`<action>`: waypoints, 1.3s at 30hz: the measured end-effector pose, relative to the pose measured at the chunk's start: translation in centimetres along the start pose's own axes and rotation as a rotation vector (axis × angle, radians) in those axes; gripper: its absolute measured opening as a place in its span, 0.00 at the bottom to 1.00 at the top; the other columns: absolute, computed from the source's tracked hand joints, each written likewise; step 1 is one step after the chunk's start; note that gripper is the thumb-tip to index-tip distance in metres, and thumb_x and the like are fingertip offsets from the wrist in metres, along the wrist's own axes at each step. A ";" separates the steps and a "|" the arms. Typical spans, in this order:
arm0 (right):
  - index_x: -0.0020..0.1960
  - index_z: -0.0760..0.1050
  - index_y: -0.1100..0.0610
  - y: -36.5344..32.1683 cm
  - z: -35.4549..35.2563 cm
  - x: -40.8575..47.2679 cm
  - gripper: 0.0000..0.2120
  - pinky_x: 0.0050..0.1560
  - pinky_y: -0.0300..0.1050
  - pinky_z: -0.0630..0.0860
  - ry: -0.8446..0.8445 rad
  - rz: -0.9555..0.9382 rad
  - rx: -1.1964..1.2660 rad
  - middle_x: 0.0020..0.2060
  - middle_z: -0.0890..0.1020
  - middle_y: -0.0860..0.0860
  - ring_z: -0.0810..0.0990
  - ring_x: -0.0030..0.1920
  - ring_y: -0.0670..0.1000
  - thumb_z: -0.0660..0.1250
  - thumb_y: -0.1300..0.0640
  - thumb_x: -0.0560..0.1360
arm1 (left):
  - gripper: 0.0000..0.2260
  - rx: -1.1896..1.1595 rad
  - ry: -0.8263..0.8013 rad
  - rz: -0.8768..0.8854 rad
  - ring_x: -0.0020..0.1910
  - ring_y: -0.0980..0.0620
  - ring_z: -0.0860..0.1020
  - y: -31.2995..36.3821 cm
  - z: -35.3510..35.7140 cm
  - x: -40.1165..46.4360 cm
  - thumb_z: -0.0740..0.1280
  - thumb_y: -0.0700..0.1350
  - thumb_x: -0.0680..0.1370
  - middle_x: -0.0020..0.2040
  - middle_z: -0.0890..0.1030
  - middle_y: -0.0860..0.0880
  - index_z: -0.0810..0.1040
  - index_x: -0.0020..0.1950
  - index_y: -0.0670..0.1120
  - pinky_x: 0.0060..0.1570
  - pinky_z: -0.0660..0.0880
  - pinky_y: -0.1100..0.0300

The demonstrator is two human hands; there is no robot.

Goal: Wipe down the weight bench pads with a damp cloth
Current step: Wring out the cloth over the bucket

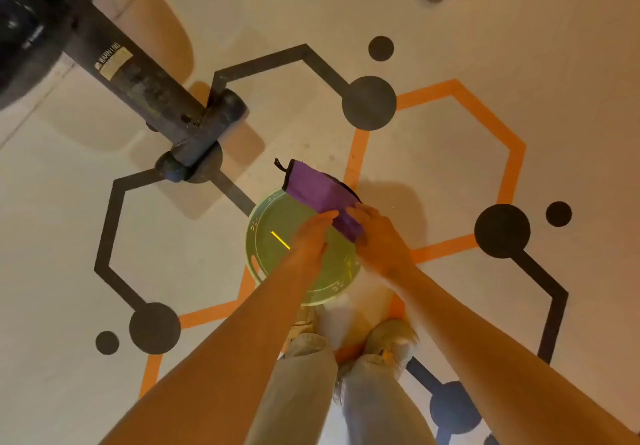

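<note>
Both our forearms reach down over our jeans (311, 375) and shoes (391, 340).

Our left hand (311, 236) and right hand (377, 240) each pinch the purple cloth (318, 191) above what looks like a green bucket (263, 236); the black bench frame (138, 81) stands at upper left.

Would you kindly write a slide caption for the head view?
Both hands, left and right, grip a purple cloth over a green bucket beside the bench frame.
</note>
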State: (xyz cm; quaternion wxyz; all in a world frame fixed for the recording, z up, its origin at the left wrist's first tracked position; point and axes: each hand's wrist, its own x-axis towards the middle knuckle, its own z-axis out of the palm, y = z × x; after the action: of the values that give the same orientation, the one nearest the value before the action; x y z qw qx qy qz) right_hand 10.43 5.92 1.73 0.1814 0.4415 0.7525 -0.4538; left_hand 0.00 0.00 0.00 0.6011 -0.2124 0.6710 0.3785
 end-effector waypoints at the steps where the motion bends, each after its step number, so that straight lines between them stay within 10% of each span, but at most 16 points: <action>1: 0.75 0.61 0.58 0.2 0.1 0.3 0.25 0.72 0.46 0.58 0.008 0.007 -0.005 0.75 0.61 0.54 0.60 0.75 0.55 0.56 0.67 0.78 | 0.05 -0.028 -0.022 0.011 0.65 0.50 0.71 -0.1 0.2 0.5 0.65 0.43 0.80 0.56 0.79 0.52 0.79 0.54 0.48 0.67 0.64 0.56; 4: 0.72 0.65 0.59 0.9 0.5 0.7 0.24 0.69 0.46 0.62 0.070 -0.013 0.002 0.73 0.65 0.55 0.64 0.72 0.56 0.55 0.65 0.76 | 0.14 -0.118 -0.008 0.025 0.68 0.50 0.72 -0.5 0.5 1.6 0.65 0.41 0.80 0.66 0.77 0.48 0.78 0.65 0.45 0.68 0.64 0.57; 7: 0.72 0.66 0.60 1.2 0.4 0.5 0.24 0.68 0.49 0.65 0.081 -0.029 -0.027 0.72 0.67 0.57 0.67 0.70 0.58 0.58 0.66 0.76 | 0.12 -0.136 0.072 0.115 0.48 0.52 0.78 -0.5 0.5 1.6 0.68 0.34 0.77 0.46 0.81 0.49 0.80 0.60 0.42 0.48 0.74 0.65; 15: 0.62 0.74 0.61 -2.4 -3.9 -4.8 0.23 0.48 0.55 0.74 0.370 -0.156 -0.207 0.58 0.78 0.58 0.76 0.54 0.63 0.72 0.64 0.68 | 0.17 0.206 -0.086 0.420 0.30 0.62 0.80 3.1 0.2 -6.1 0.67 0.21 0.69 0.32 0.81 0.53 0.78 0.45 0.43 0.33 0.75 0.71; 22: 0.65 0.72 0.58 -8.5 -11.5 -12.3 0.32 0.61 0.55 0.73 0.485 -0.179 -0.220 0.63 0.76 0.55 0.75 0.62 0.58 0.77 0.50 0.64 | 0.18 0.383 -0.324 0.548 0.39 0.67 0.82 7.7 -0.5 -17.3 0.69 0.29 0.65 0.35 0.83 0.64 0.77 0.50 0.45 0.42 0.77 0.70; 28: 0.53 0.74 0.52 -15.5 -16.8 -20.8 0.17 0.73 0.47 0.53 0.441 -0.114 0.112 0.45 0.79 0.39 0.82 0.50 0.52 0.70 0.49 0.66 | 0.21 0.517 -0.379 0.738 0.48 0.67 0.81 9.9 -1.8 -30.0 0.73 0.27 0.68 0.52 0.82 0.43 0.76 0.59 0.35 0.48 0.77 0.69; 34: 0.39 0.72 0.49 -20.3 -22.7 -28.9 0.13 0.40 0.46 0.72 0.398 0.028 0.560 0.32 0.75 0.46 0.74 0.38 0.54 0.72 0.65 0.68 | 0.11 0.646 -0.267 0.832 0.42 0.69 0.79 12.9 -2.0 -40.2 0.71 0.33 0.74 0.49 0.81 0.47 0.81 0.56 0.39 0.43 0.74 0.72; 39: 0.46 0.74 0.50 -20.7 -27.1 -31.5 0.13 0.37 0.37 0.79 0.153 0.139 0.813 0.40 0.79 0.47 0.80 0.41 0.48 0.73 0.65 0.70 | 0.07 0.738 -0.197 0.853 0.48 0.50 0.77 13.4 1.0 -43.9 0.73 0.50 0.74 0.50 0.80 0.43 0.82 0.51 0.51 0.45 0.70 0.68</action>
State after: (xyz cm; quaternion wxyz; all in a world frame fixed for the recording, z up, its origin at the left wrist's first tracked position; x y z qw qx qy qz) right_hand 13.87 8.87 47.95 -0.0338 0.5590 0.4918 -0.6667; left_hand -1.04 1.68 45.84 0.4892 0.3375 0.7259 0.3461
